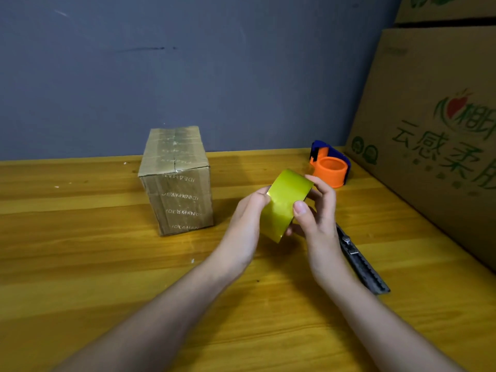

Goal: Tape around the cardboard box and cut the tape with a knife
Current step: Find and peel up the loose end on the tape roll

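Note:
A small brown cardboard box (177, 181), with printed tape on its top and front, stands upright on the wooden table (80, 264) left of centre. To its right I hold a yellow-green tape roll (281, 204) above the table with both hands. My left hand (245, 224) grips the roll's left side, fingertips on its edge. My right hand (316, 210) grips the right side, thumb pressed on the outer tape surface. A dark grey utility knife (361, 260) lies on the table behind my right wrist, partly hidden by it.
An orange and blue tape dispenser (330, 167) sits at the back right of the table. Large printed cardboard cartons (429, 130) stand along the right edge. A grey wall (188, 63) runs behind the table.

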